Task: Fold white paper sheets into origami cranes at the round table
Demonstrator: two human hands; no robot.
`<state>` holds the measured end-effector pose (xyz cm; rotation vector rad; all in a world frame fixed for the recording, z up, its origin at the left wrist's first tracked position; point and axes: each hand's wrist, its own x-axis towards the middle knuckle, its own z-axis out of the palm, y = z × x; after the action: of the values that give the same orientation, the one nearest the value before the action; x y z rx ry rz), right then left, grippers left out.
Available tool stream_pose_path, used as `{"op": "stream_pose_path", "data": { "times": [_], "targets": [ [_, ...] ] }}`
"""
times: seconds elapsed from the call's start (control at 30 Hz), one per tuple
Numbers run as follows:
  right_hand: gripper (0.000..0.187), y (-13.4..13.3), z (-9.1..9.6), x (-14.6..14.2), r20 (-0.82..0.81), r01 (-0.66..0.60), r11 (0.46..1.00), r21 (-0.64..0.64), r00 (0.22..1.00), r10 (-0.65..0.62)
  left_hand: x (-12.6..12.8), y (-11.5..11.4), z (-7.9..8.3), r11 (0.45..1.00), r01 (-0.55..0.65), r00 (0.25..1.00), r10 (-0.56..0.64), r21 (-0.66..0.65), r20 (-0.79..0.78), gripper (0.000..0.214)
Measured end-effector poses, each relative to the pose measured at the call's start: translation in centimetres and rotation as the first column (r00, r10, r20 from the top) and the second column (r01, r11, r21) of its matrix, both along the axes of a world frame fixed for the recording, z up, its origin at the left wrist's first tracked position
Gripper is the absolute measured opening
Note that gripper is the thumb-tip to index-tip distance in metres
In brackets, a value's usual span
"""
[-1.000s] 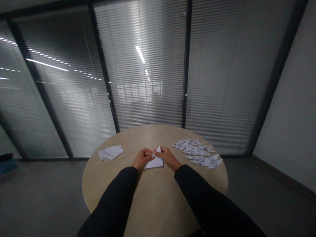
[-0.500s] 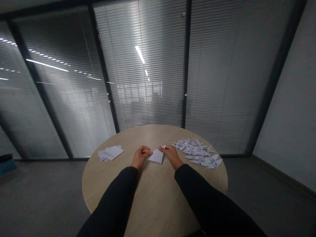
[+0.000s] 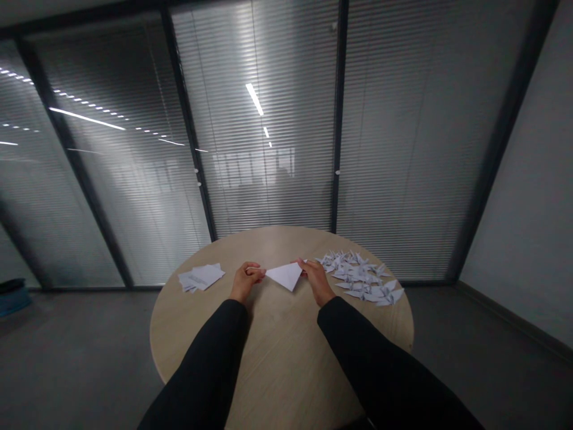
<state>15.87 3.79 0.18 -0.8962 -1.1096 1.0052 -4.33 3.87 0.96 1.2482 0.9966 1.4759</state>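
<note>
Between my hands is a folded piece of white paper, its lower corner pointing towards me. My right hand grips its right end between thumb and fingers. At the paper's narrow left tip, my left hand is closed in a pinch; the fingertips partly hide the tip. Several folded white paper cranes lie in rows just right of my right hand. Off to the left rests a small pile of paper sheets, the top one bearing faint print.
The round wooden table carries all of this. Behind it stands a glass partition with blinds, and a grey wall rises on the right. A blue bin is on the floor at far left.
The paper has turned and now shows a more triangular outline with a corner downward. My left hand has shifted slightly left, and its fingers are closer together.
</note>
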Motion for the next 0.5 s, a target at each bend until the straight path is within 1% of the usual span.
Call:
{"op": "stream_pose_path", "data": {
  "times": [0.13, 0.2, 0.4, 0.5],
  "targets": [
    [0.04, 0.62, -0.41, 0.04, -0.031, -0.085, 0.996, 0.002, 0.996, 0.085, -0.39, 0.36, -0.22, 1.0, -0.015, 1.0, 0.015, 0.021, 0.011, 0.038],
    [0.04, 0.82, -0.55, 0.06, -0.033, -0.108, 0.994, 0.001, 0.994, 0.108, -0.53, 0.54, -0.33, 0.999, -0.013, 1.0, 0.013, 0.036, 0.018, 0.039],
    [0.033, 0.83, -0.49, 0.14, -0.063, -0.063, 0.998, 0.008, 0.996, 0.063, -0.72, 0.51, -0.17, 0.996, 0.046, 0.998, -0.048, 0.08, 0.035, 0.039],
    [0.032, 0.87, -0.51, 0.11, -0.095, -0.042, 0.999, 0.007, 0.995, 0.043, -0.74, 0.53, -0.12, 0.995, 0.055, 0.998, -0.058, 0.084, 0.034, 0.042]
  ]
}}
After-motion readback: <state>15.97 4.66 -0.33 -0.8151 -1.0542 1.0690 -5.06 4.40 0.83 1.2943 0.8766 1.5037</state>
